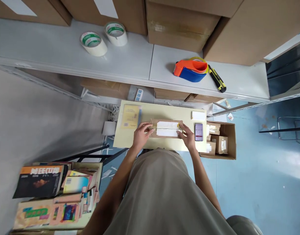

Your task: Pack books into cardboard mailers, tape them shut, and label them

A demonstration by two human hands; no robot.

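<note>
Together, the left hand (141, 133) and right hand (188, 136) pinch opposite ends of a packet (167, 132); a phone (198, 131) lies near the right.

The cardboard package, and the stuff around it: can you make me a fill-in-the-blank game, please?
1. The cardboard package is between the left hand and the ____ hand.
2. The number of white tape rolls on the shelf is ____.
3. The body of the tape dispenser is blue and ____.
4. The cutter near the dispenser is black and ____.

Missing words: right; two; orange; yellow.
</note>
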